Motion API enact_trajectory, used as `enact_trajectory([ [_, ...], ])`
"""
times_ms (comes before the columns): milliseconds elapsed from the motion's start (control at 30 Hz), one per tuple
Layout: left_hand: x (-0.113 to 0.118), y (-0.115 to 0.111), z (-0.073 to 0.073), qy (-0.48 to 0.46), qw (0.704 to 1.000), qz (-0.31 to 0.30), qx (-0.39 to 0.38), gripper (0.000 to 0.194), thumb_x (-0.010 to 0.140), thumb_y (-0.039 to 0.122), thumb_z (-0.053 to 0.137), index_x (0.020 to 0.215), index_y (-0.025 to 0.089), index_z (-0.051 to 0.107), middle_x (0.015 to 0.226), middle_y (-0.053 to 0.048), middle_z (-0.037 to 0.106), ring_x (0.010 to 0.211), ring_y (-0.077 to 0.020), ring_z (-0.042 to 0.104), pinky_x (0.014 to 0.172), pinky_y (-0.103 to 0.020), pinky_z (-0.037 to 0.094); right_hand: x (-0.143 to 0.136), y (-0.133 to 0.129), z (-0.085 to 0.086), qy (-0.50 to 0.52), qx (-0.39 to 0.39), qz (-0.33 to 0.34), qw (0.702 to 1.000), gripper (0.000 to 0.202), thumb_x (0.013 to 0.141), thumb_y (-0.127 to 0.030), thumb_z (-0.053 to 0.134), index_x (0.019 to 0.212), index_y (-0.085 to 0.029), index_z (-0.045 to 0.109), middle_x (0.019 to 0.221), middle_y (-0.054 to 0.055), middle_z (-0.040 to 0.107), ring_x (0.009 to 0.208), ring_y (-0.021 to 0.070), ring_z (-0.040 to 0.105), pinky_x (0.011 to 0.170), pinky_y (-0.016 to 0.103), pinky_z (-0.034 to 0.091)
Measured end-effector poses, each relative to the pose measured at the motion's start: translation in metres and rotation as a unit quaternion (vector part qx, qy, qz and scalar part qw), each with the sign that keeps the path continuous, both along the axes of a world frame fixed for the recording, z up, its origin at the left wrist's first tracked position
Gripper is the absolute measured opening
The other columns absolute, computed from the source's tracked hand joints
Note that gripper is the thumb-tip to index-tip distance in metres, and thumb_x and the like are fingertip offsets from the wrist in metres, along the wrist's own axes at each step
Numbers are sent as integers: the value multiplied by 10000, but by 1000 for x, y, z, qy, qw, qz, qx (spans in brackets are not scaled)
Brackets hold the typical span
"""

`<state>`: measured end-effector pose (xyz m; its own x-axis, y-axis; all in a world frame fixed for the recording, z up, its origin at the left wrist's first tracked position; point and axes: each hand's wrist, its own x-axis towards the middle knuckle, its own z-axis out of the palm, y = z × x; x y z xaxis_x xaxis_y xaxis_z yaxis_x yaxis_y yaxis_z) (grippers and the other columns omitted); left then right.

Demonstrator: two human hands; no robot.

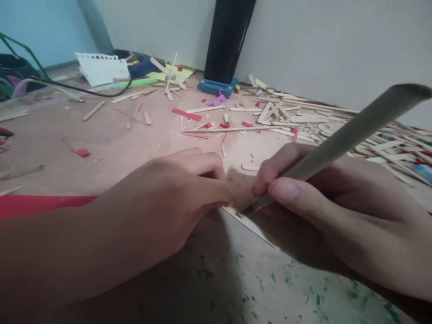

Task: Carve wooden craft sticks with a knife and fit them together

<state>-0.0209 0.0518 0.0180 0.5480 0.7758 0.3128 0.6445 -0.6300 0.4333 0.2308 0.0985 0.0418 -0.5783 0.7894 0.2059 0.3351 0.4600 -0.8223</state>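
Note:
My left hand [182, 189] is closed, thumb and fingers pinching one end of a thin pale craft stick [256, 229]. The stick's free end slants down to the right over the table. My right hand [313, 202] grips a thick, round wooden-handled tool [340, 135] like a pen, its upper end pointing up to the right. A short dark tip below my right fingers rests at or just above the stick, where a small dark mark shows. The tip's exact shape is blurred, and my left fingers hide the stick's far end.
Many loose craft sticks [313, 119] lie heaped at the right. Red paper scraps [187, 114] are scattered over the table [118, 139]. At the back stand a black post on a blue base [218, 86] and a torn white paper [101, 69]. Red paper [43, 204] lies under my left forearm.

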Motion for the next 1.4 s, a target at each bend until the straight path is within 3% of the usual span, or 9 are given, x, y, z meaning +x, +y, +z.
enact_trajectory([
  [100, 1, 0, 3, 2, 1000, 4, -5, 388, 1030, 22, 490, 1058, 265, 791, 1044, 37, 756, 953, -136, 722, 753, -279, 494, 0, -1, -2, -7, 9, -6, 1000, 269, 1044, -512, 786, 861, -316, 812, 784, 4, 785, 698, 152, 712, 548, 203, 551],
  [200, 0, 0, 3, 4, 1000, 4, -4, 378, 1038, 27, 494, 1044, 244, 802, 1048, 29, 754, 951, -131, 725, 728, -286, 491, 2, 0, -3, -17, -11, 14, 1000, 176, 1056, -486, 777, 949, -349, 804, 799, -21, 766, 691, 138, 680, 505, 200, 499],
  [467, 0, 0, -1, -7, 1000, 1, 10, 375, 1022, 41, 511, 991, 253, 819, 1020, 20, 760, 898, -147, 725, 720, -312, 492, -1, 3, -3, -10, -5, 39, 999, 169, 1088, -457, 751, 954, -356, 770, 746, -58, 722, 617, 103, 615, 518, 214, 470],
  [833, -1, 1, -1, -11, 1000, -1, 13, 346, 1015, 44, 532, 964, 258, 800, 1002, 34, 745, 848, -122, 696, 718, -302, 484, 1, -4, 1, -44, 68, 8, 997, 199, 1092, -521, 740, 966, -370, 771, 747, -48, 736, 612, 107, 633, 481, 219, 437],
  [1100, 0, 2, -1, -26, 1000, -1, 7, 443, 989, 8, 502, 1013, 301, 833, 1022, 51, 761, 881, -116, 702, 747, -285, 482, -9, -5, 0, -17, -24, 32, 999, 271, 1034, -525, 820, 908, -306, 723, 737, -64, 724, 607, 98, 630, 504, 206, 501],
  [1233, -1, 2, -1, -37, 999, 5, -11, 470, 971, 3, 497, 1003, 315, 847, 1015, 63, 755, 904, -104, 696, 771, -269, 485, -9, -3, -1, -18, -21, 48, 998, 227, 1007, -464, 863, 901, -299, 748, 673, -80, 704, 545, 75, 610, 447, 171, 463],
  [1400, 0, 2, -2, -37, 999, -2, -8, 403, 986, 16, 491, 949, 246, 819, 966, 46, 734, 861, -95, 674, 765, -253, 474, -4, 1, -2, 12, -73, 81, 994, 194, 1013, -472, 854, 980, -291, 792, 687, -50, 692, 528, 93, 595, 439, 203, 466],
])
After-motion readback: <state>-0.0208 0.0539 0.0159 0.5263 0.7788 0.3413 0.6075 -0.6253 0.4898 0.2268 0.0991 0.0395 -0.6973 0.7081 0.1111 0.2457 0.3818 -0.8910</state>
